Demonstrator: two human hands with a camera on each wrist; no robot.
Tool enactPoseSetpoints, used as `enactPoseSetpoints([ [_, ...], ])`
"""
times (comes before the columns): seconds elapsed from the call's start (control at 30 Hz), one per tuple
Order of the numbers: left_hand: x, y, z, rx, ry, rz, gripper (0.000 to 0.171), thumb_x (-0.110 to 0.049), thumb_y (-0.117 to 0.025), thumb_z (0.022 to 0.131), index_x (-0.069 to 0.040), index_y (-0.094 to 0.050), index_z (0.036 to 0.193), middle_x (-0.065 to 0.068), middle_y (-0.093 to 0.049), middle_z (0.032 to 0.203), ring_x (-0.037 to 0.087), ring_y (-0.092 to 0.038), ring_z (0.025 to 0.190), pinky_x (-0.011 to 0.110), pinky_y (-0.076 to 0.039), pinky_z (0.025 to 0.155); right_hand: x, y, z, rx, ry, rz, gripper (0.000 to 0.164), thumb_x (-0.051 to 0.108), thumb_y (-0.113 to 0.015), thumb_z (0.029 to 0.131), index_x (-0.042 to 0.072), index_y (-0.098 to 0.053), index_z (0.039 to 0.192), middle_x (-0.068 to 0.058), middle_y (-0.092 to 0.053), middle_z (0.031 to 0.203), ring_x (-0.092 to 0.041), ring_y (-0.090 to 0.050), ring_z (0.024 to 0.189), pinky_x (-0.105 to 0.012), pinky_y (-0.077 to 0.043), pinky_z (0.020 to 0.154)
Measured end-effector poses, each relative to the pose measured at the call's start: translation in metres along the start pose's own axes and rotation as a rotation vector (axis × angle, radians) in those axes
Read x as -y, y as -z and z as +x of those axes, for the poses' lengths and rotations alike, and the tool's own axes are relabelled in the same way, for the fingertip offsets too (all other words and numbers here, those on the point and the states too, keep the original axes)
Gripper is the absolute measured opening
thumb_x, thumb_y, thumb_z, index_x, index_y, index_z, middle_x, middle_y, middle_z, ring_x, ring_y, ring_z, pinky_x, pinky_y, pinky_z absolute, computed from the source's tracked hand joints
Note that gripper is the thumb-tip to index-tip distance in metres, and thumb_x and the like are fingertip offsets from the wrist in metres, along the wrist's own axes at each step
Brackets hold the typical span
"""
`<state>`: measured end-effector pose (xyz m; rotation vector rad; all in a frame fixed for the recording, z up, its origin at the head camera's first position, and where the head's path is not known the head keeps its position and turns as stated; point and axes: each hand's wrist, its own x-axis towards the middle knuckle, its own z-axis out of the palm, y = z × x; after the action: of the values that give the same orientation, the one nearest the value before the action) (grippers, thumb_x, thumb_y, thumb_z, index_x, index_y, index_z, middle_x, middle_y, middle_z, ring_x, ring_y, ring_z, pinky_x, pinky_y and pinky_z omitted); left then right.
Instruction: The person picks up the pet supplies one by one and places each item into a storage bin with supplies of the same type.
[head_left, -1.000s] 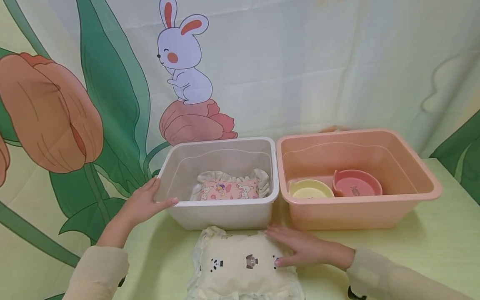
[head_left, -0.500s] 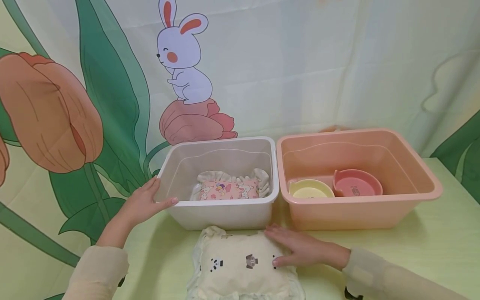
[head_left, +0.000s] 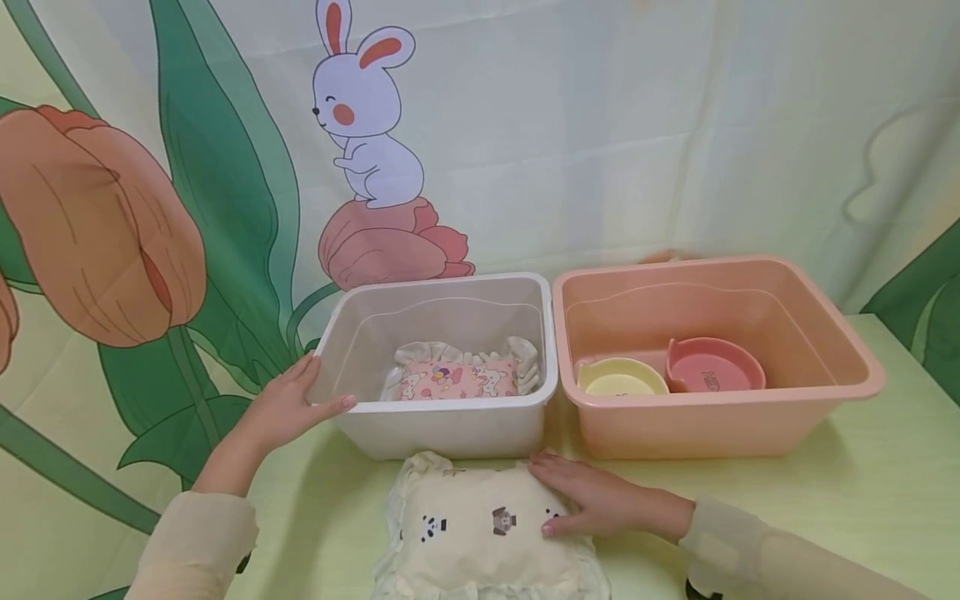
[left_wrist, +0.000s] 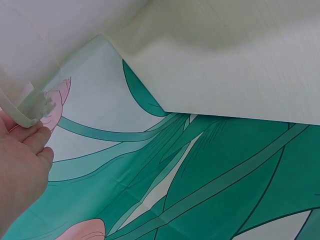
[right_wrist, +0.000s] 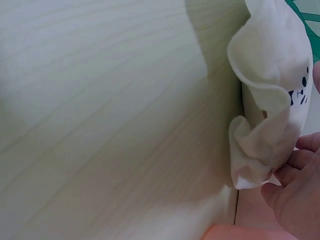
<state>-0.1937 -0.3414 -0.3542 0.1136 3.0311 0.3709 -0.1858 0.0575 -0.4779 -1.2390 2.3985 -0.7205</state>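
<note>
**On the near part of the pale green, wood-grained worktop (head_left: 862,475): right hand (head_left: 600,500) on plump cream cushion with animal print and frilled edge (head_left: 480,546), left hand (head_left: 285,408) on white rectangular plastic bin (head_left: 442,433)**

Cushion: lying flat, print up, in the worktop's left half, just in front of the white bin. Can't tell if the two touch.

Right hand: fingers extended, thumb spread wide. Touches the cushion's far right corner, thumb on the upper face, fingertips at the frill per the right wrist view. No closed grip.

Left hand: thumb stretched out over the front rim of the white bin, fingers up against its left rim. Relaxed, spread across the corner, not clenched.

White bin: upright, toward the worktop's far edge, left half. Holds a small pink rabbit-print cushion with white frill (head_left: 457,381).

Right of it, close alongside and nearer the worktop's right edge: salmon-pink rectangular plastic bin (head_left: 697,429), upright. Two shallow round dishes inside: pale yellow dish (head_left: 624,381) near the left wall, coral-red dish (head_left: 716,367) just beside it to the right. Can't tell if the dishes touch.

Beyond the far edge: hanging fabric backdrop printed with rabbit and tulips (head_left: 600,167).
</note>
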Motion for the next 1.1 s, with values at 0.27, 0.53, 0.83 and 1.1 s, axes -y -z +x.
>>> enactPoseSetpoints([
  [0.27, 0.004, 0.0, 0.002, 0.008, 0.008, 0.003, 0.095, -0.061, -0.047, 0.079, 0.005, -0.014, 0.139, 0.026, -0.013, 0.144, 0.048, -0.019, 0.128, 0.062, -0.024, 0.097, -0.004, -0.005, 0.004, -0.01, 0.007, -0.041, 0.083, 0.053, -0.051, 0.081, 0.001, -0.024, 0.139, -0.016, -0.023, 0.145, -0.033, -0.016, 0.135, -0.047, -0.019, 0.107],
  [0.53, 0.005, 0.0, 0.003, 0.009, 0.007, 0.009, 0.095, -0.061, -0.047, 0.08, 0.005, -0.013, 0.139, 0.026, -0.012, 0.145, 0.048, -0.018, 0.128, 0.062, -0.023, 0.097, -0.002, -0.009, 0.006, 0.0, -0.041, -0.03, 0.082, 0.05, -0.055, 0.08, 0.001, -0.025, 0.139, -0.016, -0.023, 0.145, -0.032, -0.016, 0.135, -0.047, -0.02, 0.107],
  [0.83, 0.005, 0.0, 0.003, 0.008, 0.006, 0.01, 0.094, -0.06, -0.047, 0.08, 0.005, -0.014, 0.139, 0.026, -0.013, 0.144, 0.048, -0.018, 0.128, 0.062, -0.023, 0.097, -0.001, -0.012, 0.007, -0.005, -0.069, -0.034, 0.08, 0.049, -0.056, 0.08, 0.001, -0.029, 0.137, -0.015, -0.025, 0.144, -0.032, -0.017, 0.135, -0.046, -0.02, 0.107],
  [1.1, 0.004, 0.0, 0.002, 0.012, 0.015, 0.006, 0.095, -0.061, -0.046, 0.08, 0.005, -0.013, 0.139, 0.026, -0.012, 0.145, 0.048, -0.018, 0.128, 0.062, -0.023, 0.097, 0.0, -0.015, 0.007, -0.051, -0.07, -0.012, 0.08, 0.049, -0.059, 0.078, -0.001, -0.033, 0.135, -0.018, -0.03, 0.141, -0.033, -0.023, 0.132, -0.046, -0.023, 0.106],
])
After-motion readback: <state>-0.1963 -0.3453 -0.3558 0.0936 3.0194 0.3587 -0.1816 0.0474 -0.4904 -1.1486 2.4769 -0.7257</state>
